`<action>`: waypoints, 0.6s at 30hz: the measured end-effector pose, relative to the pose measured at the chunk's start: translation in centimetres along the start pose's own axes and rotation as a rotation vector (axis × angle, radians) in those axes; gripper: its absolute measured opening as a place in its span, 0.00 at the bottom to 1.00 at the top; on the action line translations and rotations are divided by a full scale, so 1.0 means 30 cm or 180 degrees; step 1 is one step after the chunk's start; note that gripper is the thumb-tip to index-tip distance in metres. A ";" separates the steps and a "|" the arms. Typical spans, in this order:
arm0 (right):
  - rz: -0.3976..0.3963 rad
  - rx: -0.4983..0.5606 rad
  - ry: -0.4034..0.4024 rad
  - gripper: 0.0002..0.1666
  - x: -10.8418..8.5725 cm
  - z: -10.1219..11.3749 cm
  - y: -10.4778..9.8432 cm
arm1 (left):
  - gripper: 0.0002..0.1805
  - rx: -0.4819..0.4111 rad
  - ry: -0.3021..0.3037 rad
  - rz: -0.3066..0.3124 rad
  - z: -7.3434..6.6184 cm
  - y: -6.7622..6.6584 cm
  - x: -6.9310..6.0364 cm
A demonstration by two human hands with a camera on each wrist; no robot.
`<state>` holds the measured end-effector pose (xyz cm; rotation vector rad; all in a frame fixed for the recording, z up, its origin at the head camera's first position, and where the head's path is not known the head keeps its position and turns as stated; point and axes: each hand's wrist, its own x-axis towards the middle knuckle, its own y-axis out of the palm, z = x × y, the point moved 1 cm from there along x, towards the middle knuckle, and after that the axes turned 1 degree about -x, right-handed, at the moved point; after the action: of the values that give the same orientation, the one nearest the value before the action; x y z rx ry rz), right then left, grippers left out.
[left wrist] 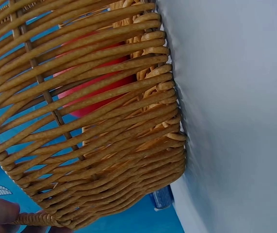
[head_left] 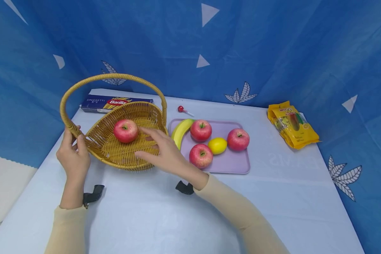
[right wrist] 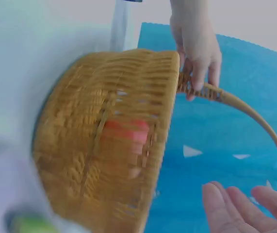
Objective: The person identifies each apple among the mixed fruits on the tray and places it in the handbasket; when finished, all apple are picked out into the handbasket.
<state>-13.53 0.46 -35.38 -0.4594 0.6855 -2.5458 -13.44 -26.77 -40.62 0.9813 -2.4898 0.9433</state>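
My left hand grips the lower left end of the handle of a wicker basket. Inside the basket lies one red apple; in the left wrist view the apple shows red through the weave. Over the basket's right side my right hand has its fingers spread and holds nothing. The right wrist view also shows the left hand on the handle. To the right, a lilac tray bears a banana, a lemon and three apples.
Behind the basket lies a blue Barilla spaghetti box. A red lollipop lies behind the tray. At the far right is a yellow snack bag. Blue curtains stand along the back and sides of the white table.
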 end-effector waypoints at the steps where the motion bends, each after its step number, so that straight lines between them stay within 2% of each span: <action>1: -0.0057 0.0055 -0.0037 0.40 -0.023 -0.005 -0.020 | 0.21 -0.0004 0.0002 0.0001 0.000 0.000 -0.001; 4: -0.0293 0.0124 -0.0132 0.39 -0.090 -0.033 -0.080 | 0.22 -0.0011 0.0016 -0.0007 0.002 -0.001 -0.001; 9: -0.0700 0.0053 -0.0195 0.39 -0.191 -0.093 -0.184 | 0.22 -0.0038 0.0069 -0.0027 0.002 -0.002 0.001; 18: -0.1275 -0.0412 0.0181 0.42 -0.334 -0.187 -0.373 | 0.23 -0.0019 0.0067 -0.0026 0.007 0.003 -0.002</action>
<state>-11.38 16.33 -35.90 -0.6238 0.8556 -2.9074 -13.46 -26.83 -40.85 0.9741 -2.4681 0.9383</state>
